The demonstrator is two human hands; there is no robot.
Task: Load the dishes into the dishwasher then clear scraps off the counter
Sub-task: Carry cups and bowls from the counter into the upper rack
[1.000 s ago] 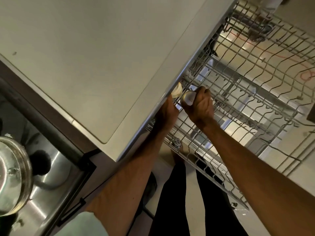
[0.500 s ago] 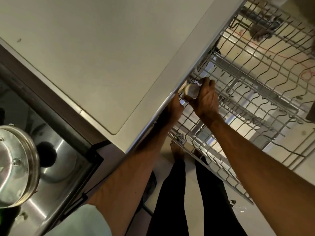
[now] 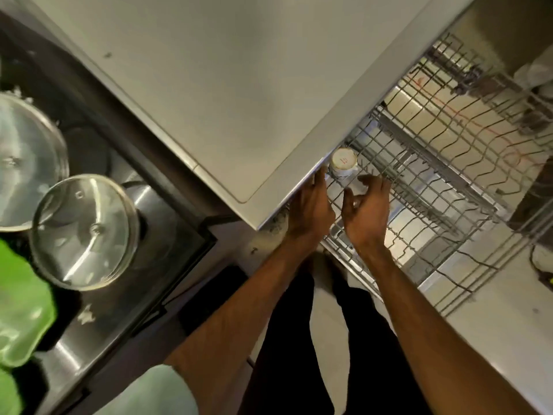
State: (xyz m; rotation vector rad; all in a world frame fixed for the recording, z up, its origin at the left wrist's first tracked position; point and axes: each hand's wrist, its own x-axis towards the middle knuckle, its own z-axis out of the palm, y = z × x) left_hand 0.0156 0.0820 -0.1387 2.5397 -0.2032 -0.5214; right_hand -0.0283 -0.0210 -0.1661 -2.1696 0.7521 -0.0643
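Observation:
A white cup (image 3: pixel 343 162) stands upside down in the near left corner of the pulled-out upper dishwasher rack (image 3: pixel 419 187), just under the counter's edge. My left hand (image 3: pixel 311 208) is below the cup with its fingers straight, fingertips near the counter's rim. My right hand (image 3: pixel 366 209) hovers over the rack just to the right of the cup, fingers loosely curled and holding nothing. Neither hand touches the cup. A lower rack (image 3: pixel 484 94) shows beyond.
The pale counter (image 3: pixel 224 85) fills the top middle. At left the steel sink (image 3: pixel 125 298) holds a glass pot lid (image 3: pixel 85 232), a steel pot (image 3: pixel 27 163) and a green plastic item (image 3: pixel 21 307). My dark-clad legs stand below the rack.
My right hand let go of the cup, which now stands upside down in the rack. Both hands pulled back a little toward me. The view shifted so more of the sink shows.

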